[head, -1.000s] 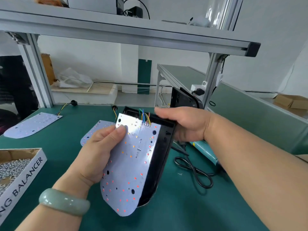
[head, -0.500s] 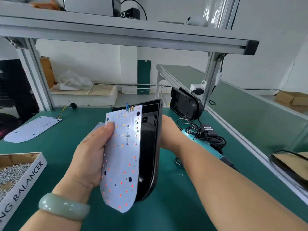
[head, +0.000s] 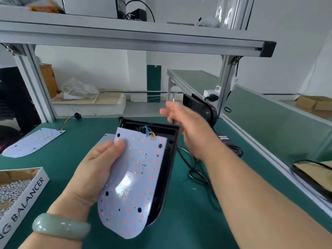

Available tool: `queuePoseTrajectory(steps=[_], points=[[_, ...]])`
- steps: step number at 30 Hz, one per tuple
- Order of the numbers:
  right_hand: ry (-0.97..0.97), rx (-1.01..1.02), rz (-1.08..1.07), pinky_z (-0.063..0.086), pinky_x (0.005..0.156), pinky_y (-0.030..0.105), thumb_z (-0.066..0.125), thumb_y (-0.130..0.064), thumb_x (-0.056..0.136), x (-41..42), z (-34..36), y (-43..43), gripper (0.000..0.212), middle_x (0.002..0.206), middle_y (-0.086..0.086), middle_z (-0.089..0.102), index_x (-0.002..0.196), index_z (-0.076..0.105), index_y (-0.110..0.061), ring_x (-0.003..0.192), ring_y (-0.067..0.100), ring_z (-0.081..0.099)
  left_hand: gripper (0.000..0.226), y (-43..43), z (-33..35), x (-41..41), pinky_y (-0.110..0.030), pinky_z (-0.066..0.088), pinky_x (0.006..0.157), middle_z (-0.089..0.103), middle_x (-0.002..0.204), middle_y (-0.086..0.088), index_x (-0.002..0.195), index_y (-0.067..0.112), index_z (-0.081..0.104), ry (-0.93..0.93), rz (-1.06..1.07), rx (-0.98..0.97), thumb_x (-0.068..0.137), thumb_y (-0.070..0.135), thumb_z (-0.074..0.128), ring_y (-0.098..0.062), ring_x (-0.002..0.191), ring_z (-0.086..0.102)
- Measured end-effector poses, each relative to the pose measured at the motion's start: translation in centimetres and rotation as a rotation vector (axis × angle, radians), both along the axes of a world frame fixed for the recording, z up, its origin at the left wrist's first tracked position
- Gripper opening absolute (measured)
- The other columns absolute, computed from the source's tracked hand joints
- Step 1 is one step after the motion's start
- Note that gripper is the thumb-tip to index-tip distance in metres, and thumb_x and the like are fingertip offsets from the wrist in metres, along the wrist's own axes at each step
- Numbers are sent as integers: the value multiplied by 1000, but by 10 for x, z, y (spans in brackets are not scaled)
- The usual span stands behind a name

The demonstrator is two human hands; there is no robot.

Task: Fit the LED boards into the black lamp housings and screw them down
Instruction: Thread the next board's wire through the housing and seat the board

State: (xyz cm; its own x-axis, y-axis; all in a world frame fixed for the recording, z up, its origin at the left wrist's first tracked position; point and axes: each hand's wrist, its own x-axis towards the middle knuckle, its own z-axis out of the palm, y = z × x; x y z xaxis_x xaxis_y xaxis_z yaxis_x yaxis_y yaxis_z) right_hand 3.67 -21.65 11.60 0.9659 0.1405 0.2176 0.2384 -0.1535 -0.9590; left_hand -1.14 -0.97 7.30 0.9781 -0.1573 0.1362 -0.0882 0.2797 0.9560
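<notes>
Nearest the camera, the left hand [head: 93,169], with a pale green bangle [head: 61,228] on its wrist, grasps the LED board [head: 133,180]. The thumb presses on the board's upper left face and the fingers go round behind it, out of sight. The board is white and dotted with red and orange LEDs. It is held over the near middle of the green desk [head: 53,162], rounded end toward the person, and lies partly in the open face of the black lamp housing [head: 168,159]. The housing's right wall and far rim show past the board's edges (whether the hidden fingers carry the housing too, I cannot tell). Coloured wires [head: 149,133] run from the board's far edge into the housing.

At the desk's near left edge is an open cardboard box [head: 23,193] lettered "BALANCER", filled with small silvery screws. A black cable [head: 195,173] trails on the desk to the right of the housing.

Further back, the right hand [head: 186,126] is raised over the desk just beyond the housing's far right corner. It is blurred, with fingers spread and gripping nothing. A second LED board [head: 107,138] peeks out from under the held one, and a third board [head: 34,142] lies near the far left edge. At the far right corner another black housing [head: 201,107] stands on edge against the frame post [head: 224,83].
</notes>
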Motion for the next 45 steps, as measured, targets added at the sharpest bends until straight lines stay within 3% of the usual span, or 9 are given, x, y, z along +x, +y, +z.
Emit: queuePoseTrajectory(steps=[2, 5, 13, 16, 24, 29, 31, 36, 45], points=[[-45, -163, 197, 37, 108, 31, 50, -53, 89, 1, 18, -13, 37, 121, -17, 66, 118, 64, -35, 117, 3, 55, 29, -2, -1, -1, -24, 55, 53, 73, 74, -12, 79, 13, 76, -24, -49, 18, 79, 33, 56, -20, 58, 69], [-106, -628, 302, 38, 104, 13, 60, -21, 93, -3, 39, -8, 37, 127, -12, 63, 130, 61, -22, 112, -8, 57, 24, -3, 0, -3, -25, 55, 54, 74, 78, -13, 84, 12, 76, -28, -108, 12, 77, 34, 69, -22, 61, 70], [-215, -1023, 198, 46, 88, 30, 55, -14, 96, -13, 49, 21, 25, 110, 4, 69, 119, 64, -9, 100, 20, 62, 58, 1, 3, -6, -35, 57, 59, 73, 86, -21, 89, 9, 74, -21, -92, 48, 56, 55, 81, -31, 67, 70], [-192, -1123, 217, 38, 60, 22, 48, -23, 101, -15, 45, 19, 17, 79, -1, 59, 97, 59, -11, 72, 17, 52, 56, 0, 8, -10, -31, 55, 54, 73, 82, -19, 87, 9, 74, -64, -99, 67, 58, 56, 80, -29, 64, 70], [-206, -929, 81, 30, 46, 18, 53, -22, 97, -19, 30, 16, 39, 53, -2, 45, 59, 44, -22, 50, 13, 38, 60, 8, 18, -18, -34, 55, 51, 73, 82, -20, 88, 9, 74, -80, -208, 139, 57, 59, 82, -31, 62, 70], [-137, -810, 248, 43, 60, 16, 48, -13, 99, -25, 25, 14, 17, 77, 2, 65, 86, 60, -12, 63, 6, 49, 60, 10, 17, -17, -33, 55, 52, 73, 85, -21, 91, 8, 74, -69, -210, 145, 58, 58, 81, -31, 64, 71], [-104, -753, 331, 49, 75, 30, 49, -8, 96, -25, 29, 9, 14, 93, 10, 69, 100, 62, -7, 75, 8, 54, 63, 11, 16, -16, -33, 55, 54, 73, 84, -22, 90, 6, 73, -79, -185, 137, 57, 59, 82, -31, 64, 70], [-235, -801, 292, 35, 52, 15, 59, -26, 95, -22, 28, 9, 29, 57, -12, 50, 70, 47, -32, 50, 1, 41, 46, 10, 14, -14, -30, 54, 50, 73, 78, -19, 83, 8, 74, -78, -146, 96, 65, 50, 78, -28, 59, 69], [-398, -859, 126, 45, 69, 41, 58, -8, 91, -13, 27, 12, 8, 73, 8, 61, 85, 60, -4, 68, 26, 51, 40, 1, 13, -15, -28, 54, 51, 73, 77, -11, 84, 16, 75, -252, -118, 163, 74, 54, 69, -22, 61, 69]])
